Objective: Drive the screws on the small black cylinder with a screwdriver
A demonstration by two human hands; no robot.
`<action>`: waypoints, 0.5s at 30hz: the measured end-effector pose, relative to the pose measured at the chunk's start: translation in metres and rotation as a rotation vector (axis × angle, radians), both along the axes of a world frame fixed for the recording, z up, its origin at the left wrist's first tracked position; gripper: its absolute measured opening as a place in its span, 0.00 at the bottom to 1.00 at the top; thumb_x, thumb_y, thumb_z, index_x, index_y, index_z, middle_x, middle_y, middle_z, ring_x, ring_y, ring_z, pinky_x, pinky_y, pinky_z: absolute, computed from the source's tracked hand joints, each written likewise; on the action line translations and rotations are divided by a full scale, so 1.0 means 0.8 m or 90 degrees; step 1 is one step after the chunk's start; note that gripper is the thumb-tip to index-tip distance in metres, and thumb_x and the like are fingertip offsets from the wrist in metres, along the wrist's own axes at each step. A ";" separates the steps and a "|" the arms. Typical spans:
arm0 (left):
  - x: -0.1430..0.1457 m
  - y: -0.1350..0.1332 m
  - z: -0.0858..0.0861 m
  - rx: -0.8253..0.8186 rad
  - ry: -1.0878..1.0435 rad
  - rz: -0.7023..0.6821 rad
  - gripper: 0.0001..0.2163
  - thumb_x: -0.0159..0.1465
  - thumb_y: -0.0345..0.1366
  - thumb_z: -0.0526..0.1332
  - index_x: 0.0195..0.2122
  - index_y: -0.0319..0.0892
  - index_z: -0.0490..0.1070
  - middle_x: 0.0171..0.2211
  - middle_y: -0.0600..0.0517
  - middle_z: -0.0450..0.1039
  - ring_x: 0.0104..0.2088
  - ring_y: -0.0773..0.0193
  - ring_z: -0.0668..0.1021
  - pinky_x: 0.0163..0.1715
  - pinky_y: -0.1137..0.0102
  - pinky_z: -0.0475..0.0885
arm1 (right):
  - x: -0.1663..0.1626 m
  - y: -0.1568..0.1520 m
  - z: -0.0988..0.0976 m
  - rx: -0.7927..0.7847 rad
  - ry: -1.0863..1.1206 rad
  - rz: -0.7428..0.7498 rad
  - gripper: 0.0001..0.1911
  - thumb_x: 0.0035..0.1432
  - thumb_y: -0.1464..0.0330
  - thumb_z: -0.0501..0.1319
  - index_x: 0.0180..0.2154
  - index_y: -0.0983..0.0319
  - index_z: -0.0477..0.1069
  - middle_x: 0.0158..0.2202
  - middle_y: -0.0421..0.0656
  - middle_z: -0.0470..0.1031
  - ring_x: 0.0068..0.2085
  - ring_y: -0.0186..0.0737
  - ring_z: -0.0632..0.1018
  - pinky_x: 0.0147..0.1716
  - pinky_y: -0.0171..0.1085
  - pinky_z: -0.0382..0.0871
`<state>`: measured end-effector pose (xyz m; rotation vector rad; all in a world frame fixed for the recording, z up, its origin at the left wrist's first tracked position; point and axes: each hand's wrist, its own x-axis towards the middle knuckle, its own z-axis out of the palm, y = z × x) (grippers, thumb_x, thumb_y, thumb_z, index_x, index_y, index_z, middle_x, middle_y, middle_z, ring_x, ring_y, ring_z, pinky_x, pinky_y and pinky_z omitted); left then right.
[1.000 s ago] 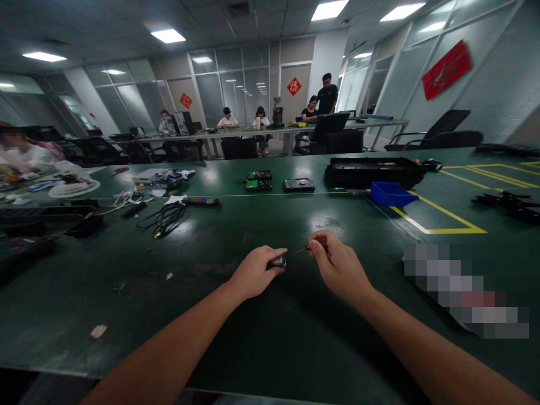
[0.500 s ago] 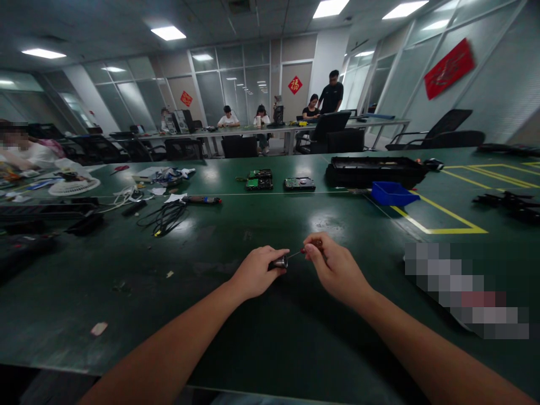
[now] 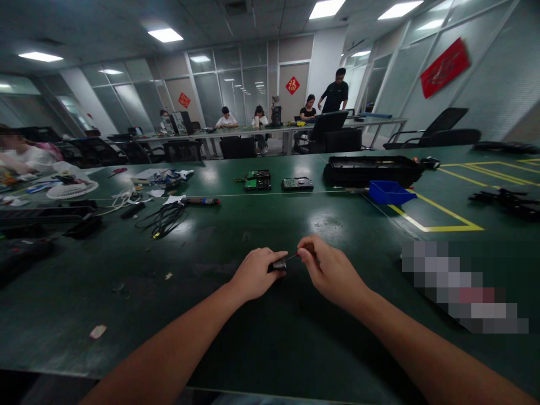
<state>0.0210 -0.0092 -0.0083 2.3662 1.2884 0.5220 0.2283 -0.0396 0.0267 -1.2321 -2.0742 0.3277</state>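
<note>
My left hand (image 3: pixel 258 274) grips a small dark metal part (image 3: pixel 279 265) between thumb and fingers, low over the green table (image 3: pixel 236 337). The part's exact kind is too small to make out. Closed around the handle of a thin screwdriver (image 3: pixel 292 257) is my right hand (image 3: pixel 327 264). The shaft points left, and its tip is at the part's right end; whether it touches cannot be made out. Most of the handle is hidden by my fingers.
Beyond my hands lie green circuit boards (image 3: pixel 258 183), a hard drive (image 3: pixel 297 183), a black housing (image 3: pixel 371 169) and a blue bin (image 3: pixel 390 193). Black cables (image 3: pixel 164 219) and an electric screwdriver (image 3: pixel 201 201) are at left. A blurred-out object (image 3: pixel 459 289) sits at right. People work at a far table.
My right hand has moved slightly left, bringing the screwdriver closer to the part. The part in my left hand has tilted, so its shiny end shows less.
</note>
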 end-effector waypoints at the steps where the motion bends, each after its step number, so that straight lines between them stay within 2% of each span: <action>1: 0.000 0.000 0.000 0.000 0.005 -0.001 0.23 0.64 0.38 0.65 0.60 0.50 0.69 0.43 0.49 0.74 0.46 0.55 0.74 0.48 0.61 0.67 | 0.000 -0.001 0.000 0.004 -0.006 0.002 0.06 0.68 0.68 0.51 0.43 0.60 0.65 0.34 0.44 0.76 0.34 0.41 0.78 0.34 0.38 0.68; 11: -0.002 0.002 -0.004 -0.003 -0.005 0.004 0.23 0.64 0.38 0.64 0.61 0.52 0.67 0.45 0.49 0.73 0.48 0.55 0.73 0.50 0.61 0.67 | 0.000 -0.001 0.002 0.033 -0.044 -0.021 0.06 0.68 0.69 0.51 0.42 0.61 0.65 0.33 0.45 0.76 0.34 0.43 0.78 0.33 0.39 0.67; 15: -0.004 0.003 -0.005 -0.014 -0.028 0.014 0.23 0.64 0.37 0.64 0.61 0.51 0.68 0.45 0.49 0.73 0.49 0.56 0.73 0.51 0.61 0.67 | 0.003 0.002 0.002 0.014 -0.005 -0.038 0.06 0.69 0.67 0.51 0.43 0.61 0.65 0.33 0.45 0.76 0.34 0.42 0.79 0.33 0.39 0.68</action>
